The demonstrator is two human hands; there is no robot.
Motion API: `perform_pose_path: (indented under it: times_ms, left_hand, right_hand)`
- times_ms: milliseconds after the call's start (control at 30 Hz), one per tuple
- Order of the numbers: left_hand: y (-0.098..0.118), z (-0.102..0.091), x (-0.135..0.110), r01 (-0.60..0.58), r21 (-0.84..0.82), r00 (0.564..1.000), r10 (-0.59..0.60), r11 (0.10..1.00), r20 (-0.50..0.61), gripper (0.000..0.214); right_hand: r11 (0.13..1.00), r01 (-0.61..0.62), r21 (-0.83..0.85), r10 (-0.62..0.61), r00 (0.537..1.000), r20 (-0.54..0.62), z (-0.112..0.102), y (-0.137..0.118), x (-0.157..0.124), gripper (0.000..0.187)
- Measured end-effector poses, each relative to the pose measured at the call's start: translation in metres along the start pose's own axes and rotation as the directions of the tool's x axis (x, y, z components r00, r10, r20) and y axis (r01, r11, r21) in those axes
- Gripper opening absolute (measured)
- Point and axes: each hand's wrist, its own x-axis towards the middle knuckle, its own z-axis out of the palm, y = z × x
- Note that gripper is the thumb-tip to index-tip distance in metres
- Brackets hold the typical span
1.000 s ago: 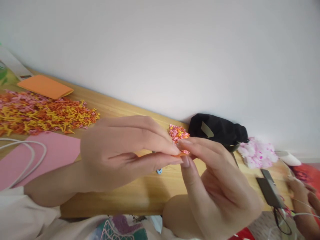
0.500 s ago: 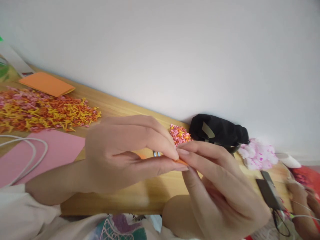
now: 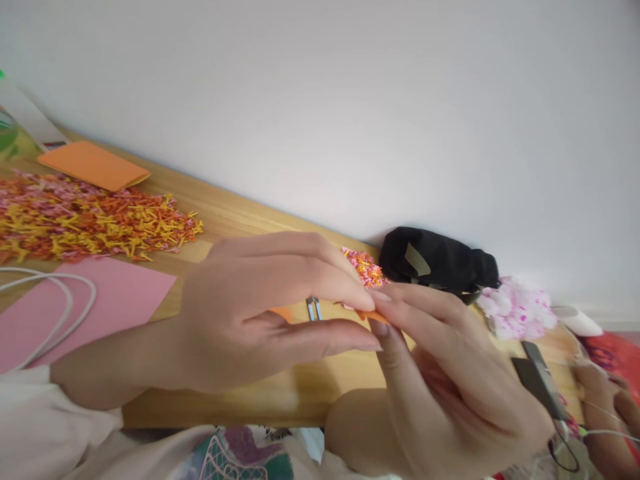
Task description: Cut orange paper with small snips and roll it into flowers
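Pinching the orange slip (image 3: 375,316), our landmark, the right hand (image 3: 453,380) sits to its right, thumb under and fingertips over, pressed together with only the slip between. Left hand (image 3: 235,293), on the slip's left, has thumb and forefinger parted; forefinger tip meets the slip's edge or the other fingertips, we can't tell which, so we see nothing gripped there. Risk, as we judge it: one small pinch bears it all, so a loosened thumb or a left-forefinger nudge could twist it, crease it or drop it onto the desk (image 3: 240,403). Left of the slip, a small metal item (image 3: 311,310) could get knocked by a dipping left thumb. Beyond the slip, a small multicoloured heap (image 3: 364,267) could swallow a dropped piece, colours being alike. Behind and right of the slip, black bag (image 3: 447,259), low risk we'd say
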Motion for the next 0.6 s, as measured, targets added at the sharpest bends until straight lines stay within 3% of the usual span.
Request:
perform_pose_path:
  times_ms: [233, 600]
  left_hand:
    - [0.0032, -0.004, 0.0004, 0.156, -0.038, 0.987, -0.154, 0.987, 0.051, 0.011]
    - [-0.0005, 0.0048, -0.0076, 0.046, 0.131, 0.999, -0.042, 0.99, -0.029, 0.01]
  right_hand:
    - [1.0, -0.028, 0.013, 0.029, 0.999, -0.014, 0.001, -0.0011, -0.0005, 0.029]
    - [0.998, -0.031, 0.061, 0.03, 0.999, 0.017, 0.0038, 0.0005, 0.0026, 0.028]
